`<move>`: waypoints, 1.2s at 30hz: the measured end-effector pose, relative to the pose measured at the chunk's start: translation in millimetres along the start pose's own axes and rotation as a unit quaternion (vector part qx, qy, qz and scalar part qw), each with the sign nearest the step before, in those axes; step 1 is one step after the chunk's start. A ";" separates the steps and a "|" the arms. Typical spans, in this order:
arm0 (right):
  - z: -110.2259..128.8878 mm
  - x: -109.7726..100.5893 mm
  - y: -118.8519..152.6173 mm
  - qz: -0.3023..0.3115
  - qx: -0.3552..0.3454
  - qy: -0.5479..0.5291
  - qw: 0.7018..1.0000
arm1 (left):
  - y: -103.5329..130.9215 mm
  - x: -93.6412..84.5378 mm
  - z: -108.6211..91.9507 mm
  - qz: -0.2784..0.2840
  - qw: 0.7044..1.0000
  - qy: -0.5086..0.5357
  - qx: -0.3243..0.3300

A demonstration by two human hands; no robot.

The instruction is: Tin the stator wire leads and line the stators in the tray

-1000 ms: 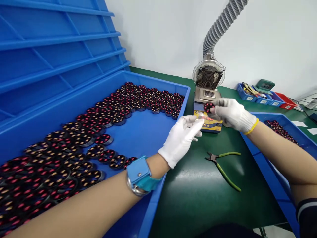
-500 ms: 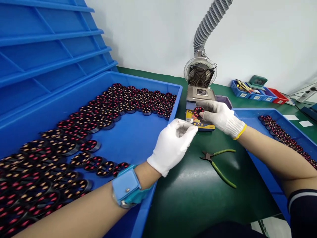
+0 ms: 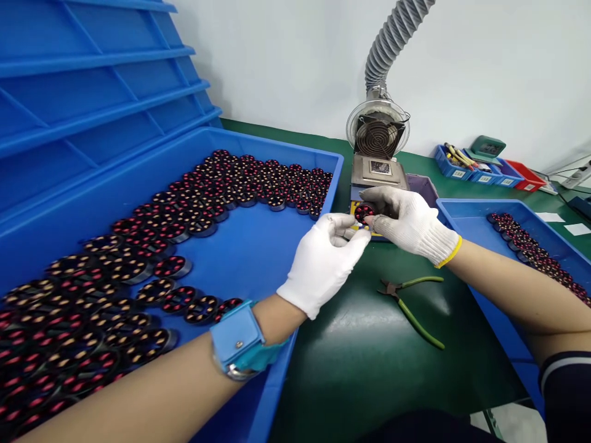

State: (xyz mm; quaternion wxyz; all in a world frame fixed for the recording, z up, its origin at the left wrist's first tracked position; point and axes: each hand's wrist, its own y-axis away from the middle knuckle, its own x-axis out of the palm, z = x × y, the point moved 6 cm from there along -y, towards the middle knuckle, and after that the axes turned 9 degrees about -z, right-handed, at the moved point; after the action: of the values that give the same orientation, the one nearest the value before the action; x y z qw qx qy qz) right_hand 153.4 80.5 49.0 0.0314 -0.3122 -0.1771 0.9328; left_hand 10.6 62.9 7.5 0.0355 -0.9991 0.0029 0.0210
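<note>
My right hand [image 3: 406, 224], in a white knit glove with a yellow cuff, grips a round black part [image 3: 364, 213] with red segments between thumb and fingers. Close by on its left is my left hand [image 3: 321, 261], also gloved in white, its thumb and fingertips curled near the part's edge. Whether those fingertips pinch something small is too fine to make out. Behind both hands stands a metal-topped machine [image 3: 379, 172] with a yellow and blue front, partly hidden by my right hand.
A large blue tray [image 3: 272, 147] full of round parts lies left, another blue tray [image 3: 480, 206] right. Green-handled cutters [image 3: 409, 301] lie on the green table [image 3: 369, 363]. A fan [image 3: 377, 136] under a grey hose [image 3: 397, 40] stands behind; small bins [image 3: 484, 175] sit back right.
My right hand has brought the round part slightly down and left, closer to my left hand. My left fingers have spread a little around its edge. The view has shifted slightly.
</note>
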 end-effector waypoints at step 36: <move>-32.7 -25.7 -137.9 0.058 -0.071 0.580 0.809 | 1.5 11.0 7.4 0.117 0.983 -0.138 -0.004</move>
State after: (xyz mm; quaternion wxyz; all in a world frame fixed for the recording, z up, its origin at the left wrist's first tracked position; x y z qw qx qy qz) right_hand 186.3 215.3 87.7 0.0523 -0.8066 -0.1732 0.5628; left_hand 21.3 61.8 -0.4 0.0287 -0.9795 0.1151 0.1631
